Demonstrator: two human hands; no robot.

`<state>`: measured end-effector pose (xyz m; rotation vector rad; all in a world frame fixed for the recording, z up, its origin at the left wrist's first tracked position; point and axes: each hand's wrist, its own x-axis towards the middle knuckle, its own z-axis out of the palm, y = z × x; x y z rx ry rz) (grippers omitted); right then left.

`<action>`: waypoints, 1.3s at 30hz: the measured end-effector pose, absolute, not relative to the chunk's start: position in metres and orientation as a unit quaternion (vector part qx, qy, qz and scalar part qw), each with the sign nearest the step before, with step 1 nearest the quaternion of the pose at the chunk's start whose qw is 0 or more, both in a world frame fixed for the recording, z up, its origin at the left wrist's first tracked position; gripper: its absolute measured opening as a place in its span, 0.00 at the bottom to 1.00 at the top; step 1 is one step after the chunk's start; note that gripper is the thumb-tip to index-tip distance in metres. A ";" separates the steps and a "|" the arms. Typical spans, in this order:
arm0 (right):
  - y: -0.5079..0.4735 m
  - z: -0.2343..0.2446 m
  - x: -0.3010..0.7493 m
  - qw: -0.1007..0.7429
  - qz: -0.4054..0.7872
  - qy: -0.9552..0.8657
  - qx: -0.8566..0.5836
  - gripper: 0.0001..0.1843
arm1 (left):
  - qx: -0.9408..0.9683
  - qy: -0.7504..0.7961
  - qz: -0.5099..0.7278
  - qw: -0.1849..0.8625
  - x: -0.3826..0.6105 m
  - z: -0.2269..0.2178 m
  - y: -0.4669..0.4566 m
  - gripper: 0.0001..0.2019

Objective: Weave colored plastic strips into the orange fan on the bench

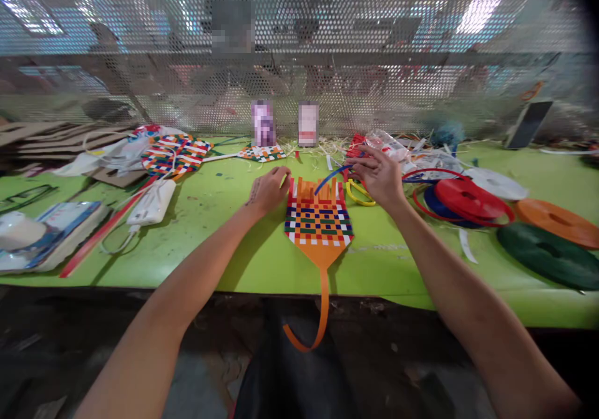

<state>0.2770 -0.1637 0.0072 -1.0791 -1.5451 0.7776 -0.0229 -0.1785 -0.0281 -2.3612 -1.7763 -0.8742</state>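
A hand fan [319, 219] woven from orange, white, blue, green and red flat strips lies in front of me, its long orange tail [324, 300] curling over the table edge. My left hand [272, 188] is at the fan's upper left corner, fingers curled against its edge. In a pinch, my right hand [378, 174] holds one end of a blue strip [333, 176], which arcs down to the fan's top. Loose orange strip ends [306, 189] stand up along that top edge. A yellow strip loop [359, 193] lies below my right hand.
Red, orange and green strip coils [547, 254] lie at right. Leftward are another woven fan [178, 155], a white power strip [152, 204] and a red strip [110, 235]. Two phones [308, 124] stand at the back against a perforated metal screen [163, 82]; people are behind it.
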 end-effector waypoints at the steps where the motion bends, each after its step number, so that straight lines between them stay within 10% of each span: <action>1: -0.163 0.007 0.277 0.536 0.322 -0.637 -0.451 0.28 | -0.767 -0.573 -0.288 0.031 -0.023 -0.028 -0.179 0.16; 20: -0.167 -0.005 0.288 0.359 0.094 -0.798 -0.475 0.16 | -0.787 -0.420 -0.389 -0.230 -0.019 -0.019 -0.181 0.39; 32: -0.161 0.003 0.300 0.220 0.064 -0.773 -0.592 0.23 | -0.799 -0.373 -0.450 -0.145 -0.005 -0.024 -0.186 0.20; 39: -0.143 -0.009 0.337 0.079 0.007 -0.696 -0.714 0.24 | -0.767 -0.344 -0.464 -0.280 -0.006 -0.025 -0.180 0.17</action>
